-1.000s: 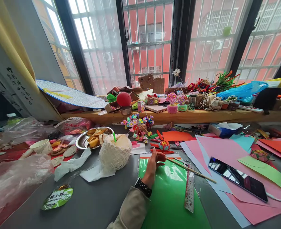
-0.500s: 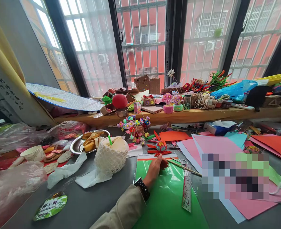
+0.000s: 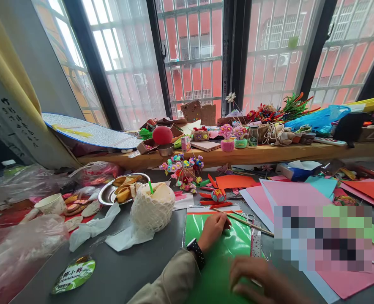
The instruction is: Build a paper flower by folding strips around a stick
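My left hand (image 3: 212, 230), with a watch on its wrist, rests on the upper part of a green sheet in a clear sleeve (image 3: 237, 242). Its fingers are curled, closed by the end of a thin stick (image 3: 253, 226); what they hold is hidden. Over the lower right part of the green sheet is my right hand (image 3: 259, 276), smeared by motion, its grip unreadable. A clear ruler (image 3: 255, 245) lies between the hands and the paper stack, its lower part covered by my right hand. Scissors handles (image 3: 250, 217) show just beyond the stick.
Pink and pale papers (image 3: 294, 196) lie at the right, under a blurred patch. A netted coconut (image 3: 153, 207) with a green straw stands left, beside a metal bowl (image 3: 102, 194). Red paper pieces (image 3: 217, 202) and small colourful flowers (image 3: 182, 169) lie ahead.
My right hand has come into view at the lower right, over the green sheet and ruler. The view has shifted slightly; my left hand stays at the sheet's upper part.
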Demonstrator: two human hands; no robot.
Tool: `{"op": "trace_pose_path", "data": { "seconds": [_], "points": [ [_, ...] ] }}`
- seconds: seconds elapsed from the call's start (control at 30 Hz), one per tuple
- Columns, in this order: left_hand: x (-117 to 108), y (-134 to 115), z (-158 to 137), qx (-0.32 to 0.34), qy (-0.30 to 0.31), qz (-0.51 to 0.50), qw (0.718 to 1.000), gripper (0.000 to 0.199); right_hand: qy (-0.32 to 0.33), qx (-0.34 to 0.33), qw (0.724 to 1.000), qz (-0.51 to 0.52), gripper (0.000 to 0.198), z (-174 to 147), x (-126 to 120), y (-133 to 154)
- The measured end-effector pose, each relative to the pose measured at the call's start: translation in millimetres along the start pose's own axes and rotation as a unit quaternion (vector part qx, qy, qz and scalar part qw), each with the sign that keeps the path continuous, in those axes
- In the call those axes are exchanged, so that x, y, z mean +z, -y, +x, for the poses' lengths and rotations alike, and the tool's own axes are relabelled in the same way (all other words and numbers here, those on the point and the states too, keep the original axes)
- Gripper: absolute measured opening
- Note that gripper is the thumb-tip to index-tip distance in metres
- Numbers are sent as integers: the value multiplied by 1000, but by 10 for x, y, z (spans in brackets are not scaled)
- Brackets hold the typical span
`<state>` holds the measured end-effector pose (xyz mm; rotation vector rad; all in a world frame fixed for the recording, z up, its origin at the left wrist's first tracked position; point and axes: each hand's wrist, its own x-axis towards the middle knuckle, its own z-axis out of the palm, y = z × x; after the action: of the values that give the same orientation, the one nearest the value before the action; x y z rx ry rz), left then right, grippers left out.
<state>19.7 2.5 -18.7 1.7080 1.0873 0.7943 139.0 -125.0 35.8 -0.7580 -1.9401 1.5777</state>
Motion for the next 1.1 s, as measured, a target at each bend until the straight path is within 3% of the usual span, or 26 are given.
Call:
{"op": "trace_pose_path", "data": {
  "seconds": [0.03,0.07,0.1,0.27,0.43,0.57,0.83,1.1],
  "points": [
    [-1,7,4,6,2,23,1000,43,-64,8,997,-39,20,-4,-127,-61],
    [0,16,8,11,4,42,999,41,-154,21,975,-157,19,-8,-243,-123],
    [0,24,13,15,6,53,998,39,-203,35,946,-249,19,-12,-346,-181],
    [-7,38,24,24,17,78,996,34,-257,117,884,-373,19,9,-683,-415],
    [-22,-12,-15,46,16,113,992,32,-263,169,829,-464,13,78,-850,-587],
    [8,-66,-62,71,0,198,978,29,-257,180,799,-513,13,225,-942,-619],
    [35,-80,-85,98,10,242,965,26,-310,188,783,-505,12,697,-1086,-695],
    [52,-50,-69,108,10,250,962,22,-346,144,782,-498,18,762,-1063,-759]
  ]
}}
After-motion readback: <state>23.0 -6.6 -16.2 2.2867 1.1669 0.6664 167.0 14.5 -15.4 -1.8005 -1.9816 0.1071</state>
